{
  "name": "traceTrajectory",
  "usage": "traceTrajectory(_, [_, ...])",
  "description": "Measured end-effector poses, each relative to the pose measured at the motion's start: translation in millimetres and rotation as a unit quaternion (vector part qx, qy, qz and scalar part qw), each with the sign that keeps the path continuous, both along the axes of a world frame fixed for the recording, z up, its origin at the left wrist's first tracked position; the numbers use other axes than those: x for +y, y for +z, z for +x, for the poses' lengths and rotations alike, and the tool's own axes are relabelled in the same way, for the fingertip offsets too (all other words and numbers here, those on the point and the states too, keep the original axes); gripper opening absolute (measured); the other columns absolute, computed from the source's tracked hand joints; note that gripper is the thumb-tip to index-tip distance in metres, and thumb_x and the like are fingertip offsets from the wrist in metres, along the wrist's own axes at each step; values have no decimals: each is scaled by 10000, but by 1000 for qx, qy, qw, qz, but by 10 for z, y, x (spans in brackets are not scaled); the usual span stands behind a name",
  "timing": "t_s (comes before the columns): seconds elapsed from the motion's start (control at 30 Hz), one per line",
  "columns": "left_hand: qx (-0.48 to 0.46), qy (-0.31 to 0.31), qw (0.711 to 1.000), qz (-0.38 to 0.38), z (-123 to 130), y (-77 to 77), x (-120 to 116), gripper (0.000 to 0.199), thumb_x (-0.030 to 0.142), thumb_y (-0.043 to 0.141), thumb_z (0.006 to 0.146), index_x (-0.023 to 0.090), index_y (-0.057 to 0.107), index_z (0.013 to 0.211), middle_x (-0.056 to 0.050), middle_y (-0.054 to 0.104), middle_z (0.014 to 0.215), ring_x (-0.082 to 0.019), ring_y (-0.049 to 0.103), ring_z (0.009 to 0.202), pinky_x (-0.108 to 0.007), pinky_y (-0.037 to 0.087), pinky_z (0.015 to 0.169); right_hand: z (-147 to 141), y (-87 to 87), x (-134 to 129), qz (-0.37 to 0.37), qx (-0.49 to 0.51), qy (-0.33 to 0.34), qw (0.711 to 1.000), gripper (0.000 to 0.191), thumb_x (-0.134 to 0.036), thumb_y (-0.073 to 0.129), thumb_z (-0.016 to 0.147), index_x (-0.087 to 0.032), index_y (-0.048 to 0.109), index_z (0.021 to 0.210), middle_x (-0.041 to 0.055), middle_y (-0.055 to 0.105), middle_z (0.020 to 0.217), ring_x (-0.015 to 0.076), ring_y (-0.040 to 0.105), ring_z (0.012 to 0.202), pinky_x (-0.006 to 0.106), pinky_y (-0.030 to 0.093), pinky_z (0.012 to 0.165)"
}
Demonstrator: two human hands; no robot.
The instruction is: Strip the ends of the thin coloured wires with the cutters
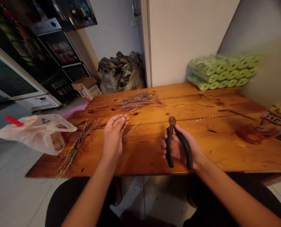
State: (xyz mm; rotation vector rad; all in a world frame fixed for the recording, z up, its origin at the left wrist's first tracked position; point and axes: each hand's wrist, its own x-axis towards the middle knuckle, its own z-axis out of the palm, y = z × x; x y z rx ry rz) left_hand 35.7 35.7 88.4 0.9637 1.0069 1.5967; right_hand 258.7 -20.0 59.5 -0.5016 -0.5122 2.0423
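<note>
the left hand [113, 136] hangs over the middle of the wooden table [202, 154], its fingers [121, 119] curled in and nearly closed; whether they pinch a fine wire between them is too small to tell. a few loose thin wires [131, 130] lie just beside those fingertips. the right hand [179, 147] has a firm, closed grip around the dark green handles of a pair of diagonal cutters [184, 148], which stand upright in the palm with the metal head pointing away from the person and its jaws closed or nearly so. a thin beaded strand [190, 105] runs across the far side of the table from a loose heap of multicoloured wire pieces [137, 101], and a second strand [206, 119] lies just ahead of the cutters. another long bunch of coloured wires [76, 148] lies slanted across the table's left end, near a white plastic bag [36, 132] with a red strip. a translucent orange plastic bag [255, 132] sits at the right, and plastic-wrapped green rolls [222, 71] are stacked against the far wall.
</note>
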Motion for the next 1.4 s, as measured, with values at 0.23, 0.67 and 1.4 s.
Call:
traceTrajectory(0.23, [0, 76, 995, 62, 293, -247, -195, 158, 229, 678, 714, 160, 577, 815, -30, 696, 824, -132, 675, 798, -258, 518, 764, -333, -168, -152, 39, -157, 134, 978, 504, -599, 419, 856, -134, 598, 778, 51, 622, 651, 166, 623, 549, 318, 539, 559])
traceTrajectory(0.67, [39, 140, 984, 100, 363, -414, -382, 126, 219, 643, 768, 170, 551, 838, -20, 702, 805, -136, 685, 783, -261, 528, 737, -484, -308, -119, 37, -283, 87, 954, 684, -771, 318, 773, -143, 586, 726, 35, 593, 547, 129, 571, 434, 250, 480, 428])
traceTrajectory(1.4, [32, 65, 997, 39, 213, -533, -530, 247, 348, 627, 785, 193, 531, 952, -41, 681, 920, -158, 671, 865, -315, 501, 843, -544, -251, -162, 35, -351, 38, 935, 633, -694, 274, 850, -155, 551, 665, 6, 545, 495, 112, 522, 371, 224, 422, 363])
